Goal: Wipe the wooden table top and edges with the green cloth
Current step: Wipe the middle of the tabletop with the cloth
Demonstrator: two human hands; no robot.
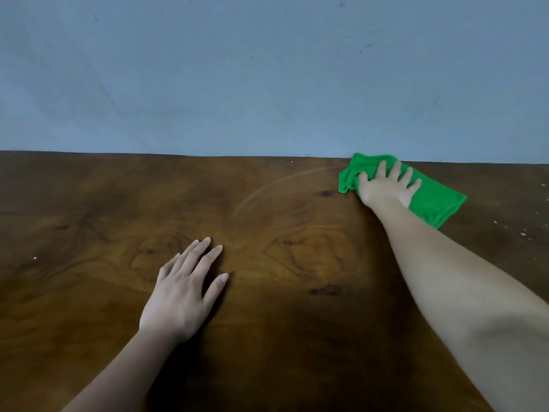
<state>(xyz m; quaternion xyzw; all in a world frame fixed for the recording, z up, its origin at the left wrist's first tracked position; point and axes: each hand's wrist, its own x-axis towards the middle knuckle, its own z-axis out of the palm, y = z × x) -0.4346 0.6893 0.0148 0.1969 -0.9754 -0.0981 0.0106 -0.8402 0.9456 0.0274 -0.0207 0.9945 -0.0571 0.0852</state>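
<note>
The right hand (386, 185) is pressing flat, fingers straight and spread, on the green cloth (433, 200) toward two o'clock, right at the tabletop's (89, 233) far edge. The left hand (184, 292) is resting released, palm down, on bare wood around seven o'clock.

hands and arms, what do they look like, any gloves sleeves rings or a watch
No gloves: the left hand and the right hand are bare, with no rings, and no watch or band on either wrist. Nails look plain, unpolished. Both forearms are uncovered; a paler patch on the right arm at the picture's bottom corner may be a sleeve, but I cannot tell.
</note>
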